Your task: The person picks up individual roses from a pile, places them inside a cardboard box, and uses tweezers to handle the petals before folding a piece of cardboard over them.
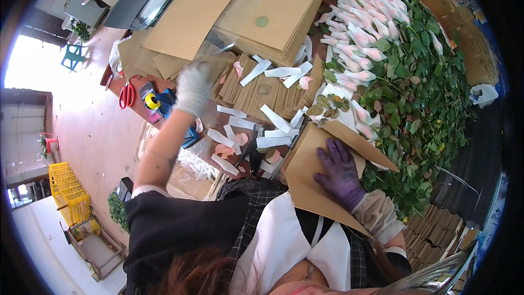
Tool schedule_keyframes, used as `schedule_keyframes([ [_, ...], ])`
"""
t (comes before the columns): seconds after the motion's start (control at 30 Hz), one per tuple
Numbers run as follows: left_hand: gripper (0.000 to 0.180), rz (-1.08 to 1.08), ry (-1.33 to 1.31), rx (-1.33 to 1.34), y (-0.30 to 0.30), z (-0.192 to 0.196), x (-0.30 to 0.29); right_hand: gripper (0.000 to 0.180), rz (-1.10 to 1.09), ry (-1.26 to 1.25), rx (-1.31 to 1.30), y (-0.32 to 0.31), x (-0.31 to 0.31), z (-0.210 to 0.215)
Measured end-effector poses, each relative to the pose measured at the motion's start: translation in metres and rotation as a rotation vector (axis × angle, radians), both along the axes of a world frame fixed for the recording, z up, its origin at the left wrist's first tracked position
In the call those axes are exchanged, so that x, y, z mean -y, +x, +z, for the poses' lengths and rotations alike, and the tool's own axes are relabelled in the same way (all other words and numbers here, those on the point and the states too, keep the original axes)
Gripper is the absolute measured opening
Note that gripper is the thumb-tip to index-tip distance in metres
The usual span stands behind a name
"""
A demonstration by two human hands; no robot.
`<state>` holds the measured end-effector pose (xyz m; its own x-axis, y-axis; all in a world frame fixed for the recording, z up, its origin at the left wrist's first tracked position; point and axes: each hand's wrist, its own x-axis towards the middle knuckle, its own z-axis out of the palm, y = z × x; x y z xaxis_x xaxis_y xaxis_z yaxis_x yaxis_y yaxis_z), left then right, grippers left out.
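My left hand (194,88), in a white glove, reaches out to the far left beside a stack of brown cardboard strips (256,95). Its fingers are smeared by motion, so what they hold, if anything, does not show. My right hand (341,177), in a purple glove, lies flat with fingers stretched out on a folded brown cardboard sheet (311,172) close to my body. Right of that sheet lies a big heap of pale pink roses (363,38), their heads in white mesh sleeves, with leafy green stems (415,104).
Loose white mesh sleeves (275,119) and pink petals (222,151) are strewn over the table before me. Red-handled scissors (126,96) and a blue tape dispenser (164,104) sit at the left edge. Large cardboard sheets (267,22) are piled at the back. A yellow crate (70,192) stands on the floor.
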<state>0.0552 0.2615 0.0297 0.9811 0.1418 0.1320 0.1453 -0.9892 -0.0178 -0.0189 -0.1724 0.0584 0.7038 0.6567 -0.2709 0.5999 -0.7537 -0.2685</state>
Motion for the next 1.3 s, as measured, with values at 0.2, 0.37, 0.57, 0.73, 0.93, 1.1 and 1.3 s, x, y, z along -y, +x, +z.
schedule_keyframes([
  [0.2, 0.081, 0.277, 0.346, -0.279, 0.036, 0.005, -0.086, 0.069, -0.019, 0.027, 0.102, -0.007, 0.003, -0.003],
  [0.37, 0.070, 0.213, 0.335, -0.210, 0.024, 0.020, -0.091, 0.061, -0.180, -0.130, 0.095, -0.013, -0.018, 0.036],
  [0.57, 0.032, 0.158, 0.160, -0.229, -0.005, 0.029, -0.102, 0.056, -0.152, -0.032, 0.041, -0.019, -0.002, 0.022],
  [0.73, 0.035, 0.061, -1.270, -0.312, -0.052, 0.078, -0.010, 0.059, -0.117, -0.018, 0.025, -0.026, 0.008, 0.014],
  [0.93, 0.024, -0.226, -1.529, -0.886, -0.063, 0.036, 0.212, 0.036, -0.186, 0.043, 0.027, -0.025, 0.011, 0.014],
  [1.1, 0.031, -0.411, -1.054, -1.268, -0.045, 0.026, 0.230, 0.013, -0.393, 0.470, 0.234, -0.031, 0.013, 0.031],
  [1.3, 0.029, -0.712, -0.851, -0.830, -0.051, 0.035, 0.209, 0.024, -0.418, 0.393, -0.036, -0.030, 0.011, 0.010],
])
